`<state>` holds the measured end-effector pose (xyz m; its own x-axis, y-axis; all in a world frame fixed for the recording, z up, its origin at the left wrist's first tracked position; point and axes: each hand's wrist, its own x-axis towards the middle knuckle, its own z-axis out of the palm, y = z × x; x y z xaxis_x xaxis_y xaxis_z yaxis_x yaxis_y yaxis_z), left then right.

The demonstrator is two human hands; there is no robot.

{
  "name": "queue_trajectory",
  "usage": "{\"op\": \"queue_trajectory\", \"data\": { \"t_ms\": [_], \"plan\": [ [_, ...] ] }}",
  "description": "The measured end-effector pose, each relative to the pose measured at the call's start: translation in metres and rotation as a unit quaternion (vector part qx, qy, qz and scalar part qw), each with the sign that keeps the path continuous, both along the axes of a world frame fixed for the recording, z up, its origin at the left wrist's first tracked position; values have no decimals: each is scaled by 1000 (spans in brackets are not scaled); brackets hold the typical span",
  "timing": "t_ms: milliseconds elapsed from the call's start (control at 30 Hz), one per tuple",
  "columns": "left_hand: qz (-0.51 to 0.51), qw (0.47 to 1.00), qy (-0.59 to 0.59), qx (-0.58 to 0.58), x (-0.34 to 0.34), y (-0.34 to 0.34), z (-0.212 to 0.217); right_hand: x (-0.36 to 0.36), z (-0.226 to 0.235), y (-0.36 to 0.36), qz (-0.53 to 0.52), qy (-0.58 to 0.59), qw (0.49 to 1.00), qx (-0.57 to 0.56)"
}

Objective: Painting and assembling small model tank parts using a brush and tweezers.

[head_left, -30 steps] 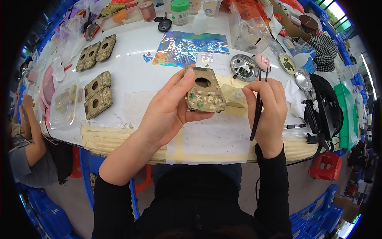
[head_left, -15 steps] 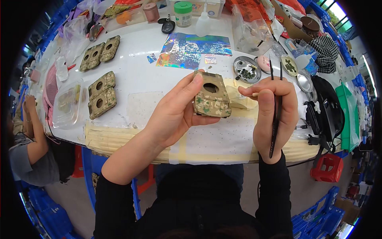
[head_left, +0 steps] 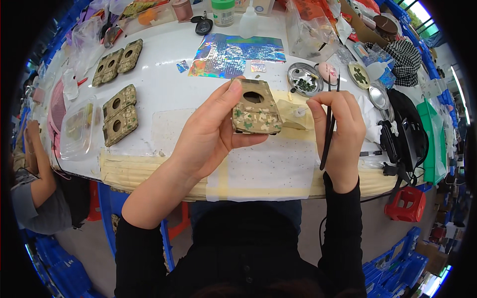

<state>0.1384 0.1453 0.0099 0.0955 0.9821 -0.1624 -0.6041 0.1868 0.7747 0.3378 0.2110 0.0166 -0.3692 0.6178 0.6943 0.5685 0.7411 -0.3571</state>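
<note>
My left hand (head_left: 211, 121) grips a camouflage-patterned model tank hull (head_left: 257, 118) by its sides, thumb on the upper left edge. The round hole in its top tilts toward me. To its right, my right hand (head_left: 345, 121) is closed, with black tweezers (head_left: 327, 141) tucked through its fingers, tips pointing away from me. Its thumb and forefinger are pinched near a small pale tip (head_left: 300, 112); whether they hold it is unclear. Behind that tip lies a yellowish pad (head_left: 284, 114). No contact shows between the right hand and the hull.
Several similar hulls (head_left: 127, 130) lie at the left, near a clear plastic box (head_left: 79, 131). A shiny foil sheet (head_left: 233, 42) lies beyond my hands. A round tin (head_left: 290, 79) holds small dark green parts. A black bag (head_left: 410, 124) sits at the right. Another person (head_left: 37, 191) works at far left.
My right hand has drawn its fingertips together and turned; the thin stick that was pointing at the hull no longer shows clearly. The whole view has shifted slightly. My left hand keeps hold of the hull.
</note>
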Motion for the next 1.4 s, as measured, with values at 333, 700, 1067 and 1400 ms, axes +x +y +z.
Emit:
{"op": "queue_trajectory", "data": {
  "t_ms": [333,700,1067,1400],
  "plan": [
    [22,1000,-9,-3,-2,0,-1,21,5,-7,17,-36,999,5],
    [21,999,-26,-2,-3,2,-3,62,-10,-53,119,129,940,-294],
    [28,999,-31,-6,-4,3,-5,70,-33,-24,145,153,857,-470],
    [30,999,-37,-14,-2,3,-5,55,-37,-18,103,220,821,-516]
  ]
}}
